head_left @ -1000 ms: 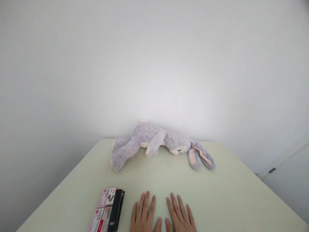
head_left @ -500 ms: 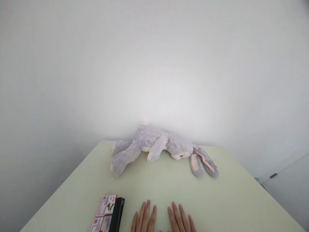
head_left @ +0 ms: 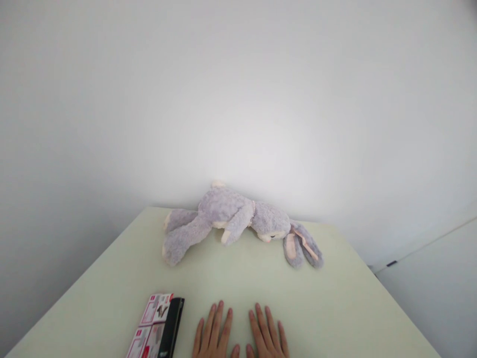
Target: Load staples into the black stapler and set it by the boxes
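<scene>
My left hand (head_left: 213,334) lies flat on the pale green table (head_left: 223,276), fingers stretched out and a little apart. Beside it, palm down as well, rests my right hand (head_left: 266,334) with its fingers spread. Neither one holds anything. Just left of my left hand is a black stapler (head_left: 172,325), cut off by the bottom edge of the view. Against the stapler's left side lie small white and pink boxes (head_left: 149,320), one with a stapler picture on it. The wrists are out of view.
Along the table's far edge a grey plush rabbit (head_left: 227,214) lies on its side, ears to the right and legs to the left. A plain white wall (head_left: 238,99) rises behind it. At the right, beyond the table edge, is a white panel with a dark handle (head_left: 391,263).
The whole scene has shifted a little left and up in the view, so more of both hands shows. Hands, stapler, boxes and rabbit keep their places on the table.
</scene>
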`<state>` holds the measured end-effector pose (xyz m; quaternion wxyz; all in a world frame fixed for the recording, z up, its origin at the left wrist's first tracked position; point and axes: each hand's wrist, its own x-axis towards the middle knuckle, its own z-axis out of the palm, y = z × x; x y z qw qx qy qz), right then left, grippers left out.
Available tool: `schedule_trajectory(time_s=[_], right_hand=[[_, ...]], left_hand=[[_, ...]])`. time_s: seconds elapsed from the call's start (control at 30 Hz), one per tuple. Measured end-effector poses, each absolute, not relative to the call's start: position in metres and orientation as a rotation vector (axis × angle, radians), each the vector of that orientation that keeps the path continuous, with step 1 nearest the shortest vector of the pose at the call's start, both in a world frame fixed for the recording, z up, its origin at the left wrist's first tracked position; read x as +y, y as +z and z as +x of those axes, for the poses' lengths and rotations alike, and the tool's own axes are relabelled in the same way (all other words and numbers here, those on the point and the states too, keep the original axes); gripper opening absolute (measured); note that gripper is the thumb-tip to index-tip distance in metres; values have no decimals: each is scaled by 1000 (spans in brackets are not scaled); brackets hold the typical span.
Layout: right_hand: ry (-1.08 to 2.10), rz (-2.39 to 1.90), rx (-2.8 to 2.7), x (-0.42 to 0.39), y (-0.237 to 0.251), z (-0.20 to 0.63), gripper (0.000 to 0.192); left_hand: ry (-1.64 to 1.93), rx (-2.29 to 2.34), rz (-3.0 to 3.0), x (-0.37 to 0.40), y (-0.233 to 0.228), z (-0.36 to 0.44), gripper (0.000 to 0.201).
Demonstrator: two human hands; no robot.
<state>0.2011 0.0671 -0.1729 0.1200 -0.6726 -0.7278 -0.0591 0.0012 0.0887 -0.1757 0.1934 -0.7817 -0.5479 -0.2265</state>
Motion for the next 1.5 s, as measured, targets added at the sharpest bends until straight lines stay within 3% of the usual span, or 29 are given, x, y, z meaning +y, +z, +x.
schedule_trajectory(time_s=[0.3, 0.73, 1.5], right_hand=[[-126, -1795, -2291, 67, -152, 212, 66], [-61, -1789, -2251, 66, -149, 211, 66], [-98, -1782, -2183, 70, -169, 207, 71]], left_hand=[[-535, -1597, -2337, 75, -132, -1, 68], [-514, -1672, -2364, 70, -117, 3, 68], [-536, -1583, -2358, 79, -139, -5, 70]])
